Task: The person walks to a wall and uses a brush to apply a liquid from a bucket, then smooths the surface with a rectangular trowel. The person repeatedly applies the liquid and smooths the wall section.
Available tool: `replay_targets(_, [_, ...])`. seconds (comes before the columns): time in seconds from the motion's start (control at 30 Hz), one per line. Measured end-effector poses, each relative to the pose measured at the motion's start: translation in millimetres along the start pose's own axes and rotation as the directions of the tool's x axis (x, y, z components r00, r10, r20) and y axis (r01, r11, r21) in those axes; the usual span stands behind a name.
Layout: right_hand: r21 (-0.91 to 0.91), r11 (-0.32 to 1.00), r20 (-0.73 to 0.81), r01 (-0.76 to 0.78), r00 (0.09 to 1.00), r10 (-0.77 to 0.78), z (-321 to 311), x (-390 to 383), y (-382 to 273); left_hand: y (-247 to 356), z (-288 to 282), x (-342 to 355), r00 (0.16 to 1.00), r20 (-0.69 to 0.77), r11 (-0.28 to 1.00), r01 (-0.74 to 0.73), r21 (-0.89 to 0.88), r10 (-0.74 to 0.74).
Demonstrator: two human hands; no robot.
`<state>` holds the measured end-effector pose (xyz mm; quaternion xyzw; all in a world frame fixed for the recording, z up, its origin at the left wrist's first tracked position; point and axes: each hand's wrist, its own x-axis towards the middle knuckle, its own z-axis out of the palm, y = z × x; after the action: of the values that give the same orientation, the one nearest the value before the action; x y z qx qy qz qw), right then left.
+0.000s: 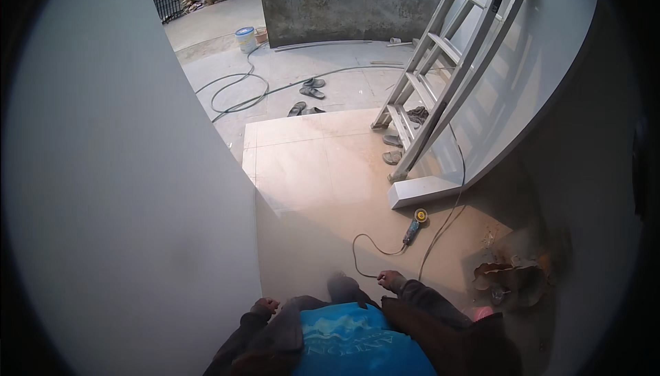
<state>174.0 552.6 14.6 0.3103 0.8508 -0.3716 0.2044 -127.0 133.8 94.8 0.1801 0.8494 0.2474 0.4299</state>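
Right hand (pixel 392 280) pinches a cord (pixel 355 255), angle grinder (pixel 412 231) at its one o'clock; left hand (pixel 268 304), grip too indistinct to tell.

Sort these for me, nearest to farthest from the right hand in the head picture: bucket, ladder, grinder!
From the right hand:
1. Grinder: just ahead, slightly to the right.
2. Ladder: farther ahead, on the right side.
3. Bucket: farthest, way ahead to the left.

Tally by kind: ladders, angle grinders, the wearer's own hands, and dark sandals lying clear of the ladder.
Ladder: 1
Angle grinder: 1
Hands, left hand and right hand: 2
Dark sandals clear of the ladder: 4
Total: 8
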Motion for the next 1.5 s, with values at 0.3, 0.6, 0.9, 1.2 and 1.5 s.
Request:
replay_targets(0.3, [-0.018,0.994,-0.130,0.107,0.986,-0.108,-241.8,253.0,-114.0,-10.4,-50.9,211.0,0.982,-0.001,0.918,0.177,-0.355,-0.189])
replay_targets(0.6, [-0.083,0.967,0.007,-0.241,0.970,0.242,-304.8,397.8,-98.9,166.0,-228.1,433.9,0.994,-0.020,0.991,0.102,-0.084,-0.104])
replay_targets(0.9, [0.096,0.940,0.297,-0.328,0.911,0.288,-361.2,598.8,-105.8,294.5,-378.6,632.5,0.968,-0.244,0.966,-0.008,-0.258,-0.057])
replay_targets(1.2, [-0.194,0.981,0.043,0.001,0.999,0.007,-612.9,944.5,-347.3,277.1,-504.0,734.6,0.924,-0.141,0.729,0.181,-0.661,-0.357])
replay_targets(1.5, [-0.046,0.838,-0.349,0.544,0.777,-0.524,-794.5,1192.6,-686.6,427.0,-895.5,789.3,0.319,-0.941,0.328,-0.906,-0.269,0.109])
